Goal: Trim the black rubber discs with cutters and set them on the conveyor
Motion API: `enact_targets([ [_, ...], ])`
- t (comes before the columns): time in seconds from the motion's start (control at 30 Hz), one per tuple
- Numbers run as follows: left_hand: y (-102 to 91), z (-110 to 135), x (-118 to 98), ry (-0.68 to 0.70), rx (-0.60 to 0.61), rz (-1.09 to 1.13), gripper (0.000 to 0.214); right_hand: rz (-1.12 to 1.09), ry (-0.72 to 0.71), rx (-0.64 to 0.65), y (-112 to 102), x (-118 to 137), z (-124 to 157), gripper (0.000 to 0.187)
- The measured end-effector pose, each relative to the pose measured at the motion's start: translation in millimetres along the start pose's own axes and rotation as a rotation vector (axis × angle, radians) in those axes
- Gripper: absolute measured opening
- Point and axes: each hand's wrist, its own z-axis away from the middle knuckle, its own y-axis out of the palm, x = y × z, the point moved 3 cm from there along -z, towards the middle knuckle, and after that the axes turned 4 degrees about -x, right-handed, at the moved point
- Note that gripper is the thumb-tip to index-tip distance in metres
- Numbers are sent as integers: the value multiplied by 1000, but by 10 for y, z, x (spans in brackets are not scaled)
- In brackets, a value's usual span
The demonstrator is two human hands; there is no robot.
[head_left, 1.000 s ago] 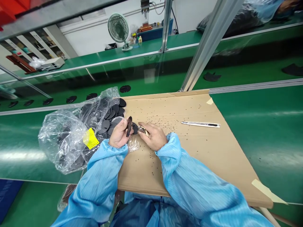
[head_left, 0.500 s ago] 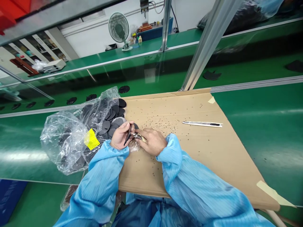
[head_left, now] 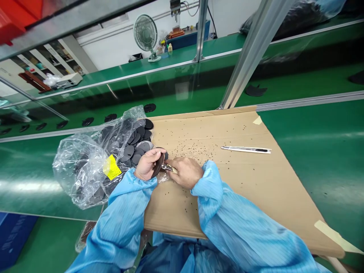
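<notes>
A round black disc [head_left: 158,165] is pinched on edge between the thumb and fingers of my left hand [head_left: 148,163]. My right hand [head_left: 186,171] is wrapped round a pair of small metal nippers with pale handles [head_left: 170,168], whose jaws meet or nearly meet the disc's right edge; I cannot tell whether they touch. Beside my left hand, many dark discs [head_left: 128,151] spill out of a clear plastic bag [head_left: 75,155] that carries a yellow label [head_left: 112,168]. Tiny black scraps [head_left: 196,146] lie scattered over the cardboard sheet [head_left: 227,197] beyond my hands.
A slim white-and-black cutter knife [head_left: 246,149] lies on the cardboard to the right. Behind the bench edge, several black discs [head_left: 88,121] rest in a row on a green belt [head_left: 176,102]. A metal post [head_left: 244,57] rises at the cardboard's far edge.
The disc in my left hand has turned so that more of its flat face shows. My right hand with the nippers has shifted slightly right and down; the whole view has also moved a little.
</notes>
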Motion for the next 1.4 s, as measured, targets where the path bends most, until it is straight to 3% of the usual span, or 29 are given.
enact_targets([
  [0.47, 52, 13, -29, 19, 57, 75, 21, 12, 4, 19, -13, 22, 8, 35],
  [0.83, 14, -9, 6, 24, 17, 34, 24, 50, 43, 89, -14, 46, 8, 31],
  [0.97, 62, 5, -41, 48, 9, 57, 25, -22, 32, 39, 44, 10, 11, 30],
  [1.07, 109, 12, -142, 143, -53, 173, 24, -95, 62, -139, 78, -84, -19, 30],
  [1.2, 78, -1, -240, 284, -224, 278, 28, -93, 64, -351, 88, -174, -152, 30],
  [1.4, 17, -27, -229, 334, -266, 323, 30, 14, -86, -176, 197, -51, -372, 35],
])
